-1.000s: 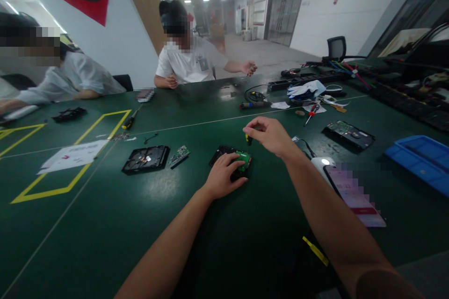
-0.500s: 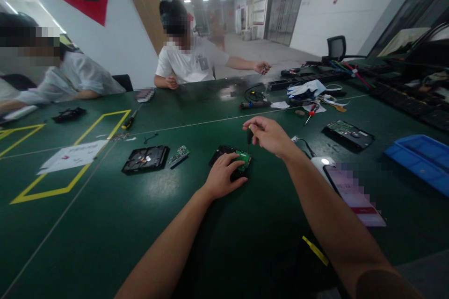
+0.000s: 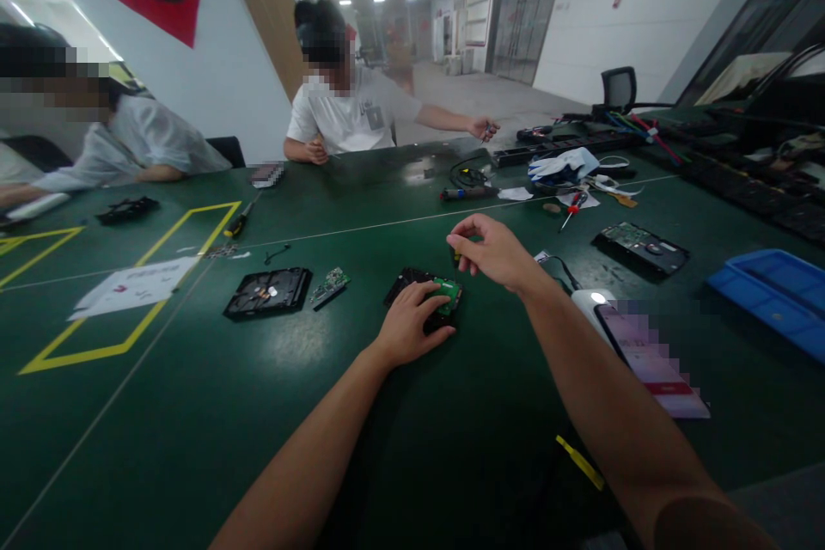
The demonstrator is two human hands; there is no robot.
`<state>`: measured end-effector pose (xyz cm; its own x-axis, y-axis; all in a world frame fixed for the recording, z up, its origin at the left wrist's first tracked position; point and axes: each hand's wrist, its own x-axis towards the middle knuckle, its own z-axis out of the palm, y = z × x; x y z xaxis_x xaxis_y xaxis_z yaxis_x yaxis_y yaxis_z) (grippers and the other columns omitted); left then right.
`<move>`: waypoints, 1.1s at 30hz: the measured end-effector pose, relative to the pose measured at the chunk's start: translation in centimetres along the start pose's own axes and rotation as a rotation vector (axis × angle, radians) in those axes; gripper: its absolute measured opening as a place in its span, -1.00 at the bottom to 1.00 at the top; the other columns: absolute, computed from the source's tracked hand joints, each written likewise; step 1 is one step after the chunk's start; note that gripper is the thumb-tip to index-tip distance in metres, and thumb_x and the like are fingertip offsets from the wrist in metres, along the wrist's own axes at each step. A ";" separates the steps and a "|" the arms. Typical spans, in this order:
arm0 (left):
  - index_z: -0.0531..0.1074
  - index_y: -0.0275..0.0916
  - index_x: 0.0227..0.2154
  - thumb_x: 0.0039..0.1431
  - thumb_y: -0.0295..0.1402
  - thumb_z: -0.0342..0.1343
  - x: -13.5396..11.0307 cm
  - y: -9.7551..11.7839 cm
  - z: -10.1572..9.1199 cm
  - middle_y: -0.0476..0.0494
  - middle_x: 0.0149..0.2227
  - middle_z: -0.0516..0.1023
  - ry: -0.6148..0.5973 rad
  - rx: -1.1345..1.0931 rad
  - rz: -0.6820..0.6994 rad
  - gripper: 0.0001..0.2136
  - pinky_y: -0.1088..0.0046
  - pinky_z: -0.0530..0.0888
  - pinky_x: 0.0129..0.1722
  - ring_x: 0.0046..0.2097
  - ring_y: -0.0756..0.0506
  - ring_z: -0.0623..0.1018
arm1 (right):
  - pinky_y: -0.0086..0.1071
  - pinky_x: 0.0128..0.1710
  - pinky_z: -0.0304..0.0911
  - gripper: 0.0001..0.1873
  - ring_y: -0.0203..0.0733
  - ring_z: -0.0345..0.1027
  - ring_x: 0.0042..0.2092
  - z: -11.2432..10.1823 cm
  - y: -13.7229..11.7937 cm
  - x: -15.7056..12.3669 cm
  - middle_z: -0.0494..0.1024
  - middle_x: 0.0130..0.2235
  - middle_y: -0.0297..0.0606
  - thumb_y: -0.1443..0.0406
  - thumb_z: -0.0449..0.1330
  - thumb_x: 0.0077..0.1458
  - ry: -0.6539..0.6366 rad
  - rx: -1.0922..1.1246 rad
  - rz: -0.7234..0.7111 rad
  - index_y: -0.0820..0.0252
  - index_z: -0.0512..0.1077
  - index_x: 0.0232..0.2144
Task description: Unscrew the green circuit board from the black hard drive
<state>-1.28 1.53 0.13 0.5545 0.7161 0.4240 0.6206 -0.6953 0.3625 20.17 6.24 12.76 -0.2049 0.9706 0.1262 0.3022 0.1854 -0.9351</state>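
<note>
My left hand (image 3: 407,322) lies on a black hard drive (image 3: 405,284) on the green table, fingers wrapped over its near edge, holding it down. A green circuit board (image 3: 448,294) sits on top of the drive beside my fingers. My right hand (image 3: 493,251) hovers just above the board, fingers pinched round the handle of a small screwdriver (image 3: 455,257) that points down at the board.
A second opened drive (image 3: 269,290) and a loose circuit board (image 3: 330,284) lie to the left. A phone (image 3: 650,355) and a blue tray (image 3: 770,290) are on the right, another drive (image 3: 641,246) beyond. Two people sit across the table; tools and cables lie at the far side.
My right hand has shifted slightly on the screwdriver above the board. The person opposite has stretched an arm out further to the right. My left hand has stayed on the drive.
</note>
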 end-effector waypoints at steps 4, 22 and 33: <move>0.40 -0.04 0.23 0.23 -0.02 0.25 0.0 -0.1 0.1 -0.24 0.26 0.40 -0.007 -0.001 0.002 -0.46 -0.10 0.36 0.30 0.29 -0.33 0.41 | -0.32 -0.47 0.32 -0.84 -0.22 0.44 -0.46 -0.1 -0.3 -0.1 0.55 -0.42 -0.30 0.19 0.28 0.19 -0.014 0.016 -0.018 0.13 0.45 -0.24; 0.42 -0.06 0.21 0.19 -0.05 0.30 0.0 -0.3 0.5 -0.25 0.26 0.40 0.004 -0.005 0.005 -0.44 -0.08 0.32 0.34 0.29 -0.33 0.40 | -0.33 -0.43 0.24 -0.76 -0.24 0.40 -0.39 -0.4 -0.1 -0.1 0.62 -0.28 -0.21 0.10 0.30 0.18 0.007 -0.051 -0.027 0.14 0.51 -0.25; 0.41 -0.05 0.21 0.19 -0.06 0.31 0.0 -0.1 0.2 -0.24 0.26 0.40 0.005 -0.016 0.008 -0.45 -0.09 0.31 0.33 0.30 -0.32 0.39 | -0.34 -0.44 0.23 -0.73 -0.27 0.36 -0.42 -0.2 -0.1 0.0 0.64 -0.16 -0.18 0.19 0.18 0.23 -0.027 -0.023 -0.005 0.12 0.56 -0.08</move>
<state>-1.21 1.61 -0.08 0.5567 0.7101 0.4311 0.6074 -0.7020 0.3720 20.36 6.28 12.93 -0.2317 0.9652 0.1211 0.3225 0.1937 -0.9266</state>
